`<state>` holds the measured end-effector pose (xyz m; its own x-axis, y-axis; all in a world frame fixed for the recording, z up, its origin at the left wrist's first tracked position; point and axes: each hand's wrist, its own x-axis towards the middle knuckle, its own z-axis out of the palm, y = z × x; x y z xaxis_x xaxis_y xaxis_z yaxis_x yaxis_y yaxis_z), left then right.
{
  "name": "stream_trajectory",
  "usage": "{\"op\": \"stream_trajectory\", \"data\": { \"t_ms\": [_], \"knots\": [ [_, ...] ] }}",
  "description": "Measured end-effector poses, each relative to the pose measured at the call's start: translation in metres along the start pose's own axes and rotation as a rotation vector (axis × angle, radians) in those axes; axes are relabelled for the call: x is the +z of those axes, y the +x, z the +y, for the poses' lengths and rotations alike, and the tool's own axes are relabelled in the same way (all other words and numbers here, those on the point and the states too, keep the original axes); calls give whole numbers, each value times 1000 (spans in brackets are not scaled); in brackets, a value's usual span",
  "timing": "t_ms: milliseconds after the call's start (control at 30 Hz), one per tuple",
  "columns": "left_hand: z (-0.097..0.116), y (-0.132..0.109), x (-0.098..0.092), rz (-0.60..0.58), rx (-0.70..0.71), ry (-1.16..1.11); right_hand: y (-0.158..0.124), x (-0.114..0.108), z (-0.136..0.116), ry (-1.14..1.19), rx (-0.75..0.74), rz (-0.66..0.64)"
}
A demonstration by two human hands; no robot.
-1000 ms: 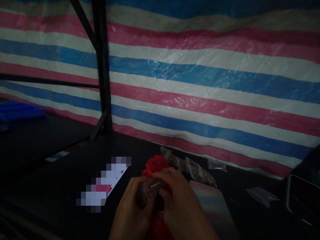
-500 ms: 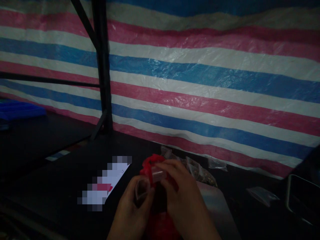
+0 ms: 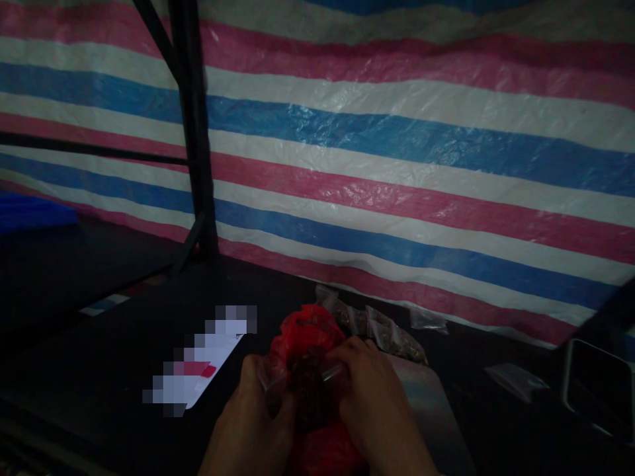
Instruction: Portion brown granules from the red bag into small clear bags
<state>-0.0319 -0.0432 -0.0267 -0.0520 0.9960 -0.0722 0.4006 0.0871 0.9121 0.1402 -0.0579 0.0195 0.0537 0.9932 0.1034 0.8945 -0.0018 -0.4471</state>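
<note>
A red plastic bag [image 3: 302, 330] stands open between my hands, with dark small pieces [image 3: 310, 383] inside; what they are is too dim to tell. My left hand [image 3: 253, 410] is closed on a small clear plastic bag [image 3: 272, 378] at the red bag's left side. At its right side my right hand [image 3: 372, 396] grips a small clear plastic piece [image 3: 333, 372], perhaps a scoop or cup, right over the dark pieces. The fingertips of my right hand are partly hidden.
Several filled clear bags [image 3: 391, 334] lie behind my right hand, by a flat silvery plate [image 3: 431, 403]. Other clear bags [image 3: 516, 380] lie farther right, near a dark device with a pale rim [image 3: 570, 390]. A white card [image 3: 213, 360] lies left; a metal post [image 3: 196, 165] rises behind.
My right hand has lowered the clear piece from beside the left hand's bag toward the dark pieces. My left hand has shifted slightly left, and the red bag's opening shows more.
</note>
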Motion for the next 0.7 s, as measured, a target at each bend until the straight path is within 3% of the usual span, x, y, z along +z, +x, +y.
{"op": "stream_trajectory", "data": {
  "t_ms": [167, 267, 533, 633, 700],
  "knots": [
    [-6, -7, -5, -22, 33, 24, -3, -4, 3, 31, 26, -24],
    [-4, -7, -2, -68, -11, -156, -4, -4, 5, 47, 15, -16],
    [13, -8, -4, -44, -290, -713, -5, -7, 10, 110, -1, -29],
    [14, -8, -4, -10, -346, -779, -4, -4, 7, 121, 1, -25],
    [12, -7, -3, 40, -304, -726, -5, -3, 5, 120, -4, -29]
  ]
}}
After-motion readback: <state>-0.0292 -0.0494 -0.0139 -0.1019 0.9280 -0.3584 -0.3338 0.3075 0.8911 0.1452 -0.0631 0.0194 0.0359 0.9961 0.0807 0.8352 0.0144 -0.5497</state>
